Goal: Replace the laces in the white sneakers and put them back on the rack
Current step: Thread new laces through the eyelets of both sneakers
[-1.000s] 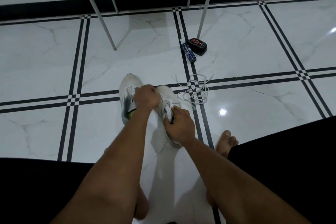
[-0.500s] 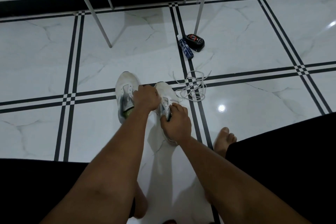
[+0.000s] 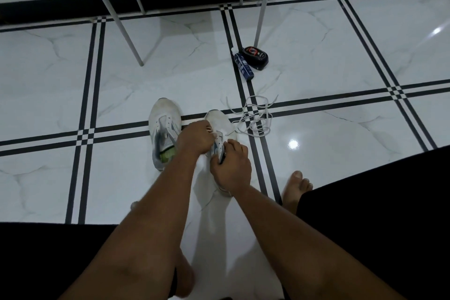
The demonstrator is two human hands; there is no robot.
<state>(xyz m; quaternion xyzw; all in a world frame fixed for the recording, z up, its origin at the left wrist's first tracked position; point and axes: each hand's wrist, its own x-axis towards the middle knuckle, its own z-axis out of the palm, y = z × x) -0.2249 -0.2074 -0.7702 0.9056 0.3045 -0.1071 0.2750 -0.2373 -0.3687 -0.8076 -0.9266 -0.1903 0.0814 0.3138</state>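
Little has shifted: both hands (fingers curled) still grip the right sneaker.

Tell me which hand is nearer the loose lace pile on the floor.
Right. The right hand works the shoe just beside the loose lace pile; the left hand sits farther left.

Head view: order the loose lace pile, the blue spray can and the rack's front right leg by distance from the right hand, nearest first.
From the right hand:
1. Loose lace pile, on the floor just beyond, slightly right.
2. Blue spray can, farther ahead.
3. Rack's front right leg, behind the can.
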